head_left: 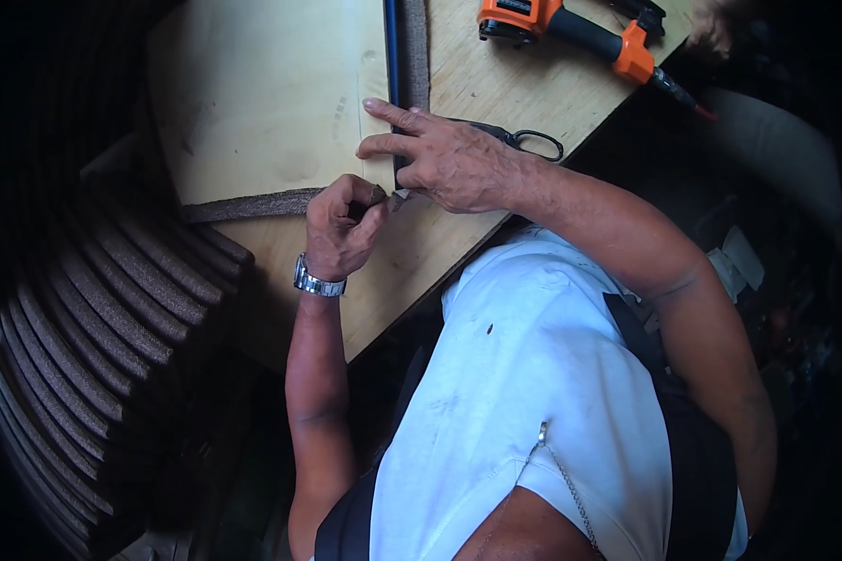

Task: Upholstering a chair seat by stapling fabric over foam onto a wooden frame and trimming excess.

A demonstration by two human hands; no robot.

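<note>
A pale wooden panel [262, 103] lies on the workbench, with grey-brown fabric [253, 205] showing along its near and right edges. A dark blue strip [392, 56] runs up its right side. At the panel's near right corner my left hand [340, 229], wearing a metal watch [317, 278], is closed in a pinch on the fabric. My right hand [454, 166] rests over the right edge, index and middle fingers stretched apart onto the panel. Its lower fingers are partly hidden beside the corner. Black-handled scissors [539, 145] lie partly under my right hand.
An orange and black air stapler [571, 33] with a hose fitting rests at the bench's far right. Several fabric-covered panels [112, 309] are stacked at left. The plywood workbench [384, 290] has its near edge close to my body. Pale scraps [739, 260] lie beyond my right arm.
</note>
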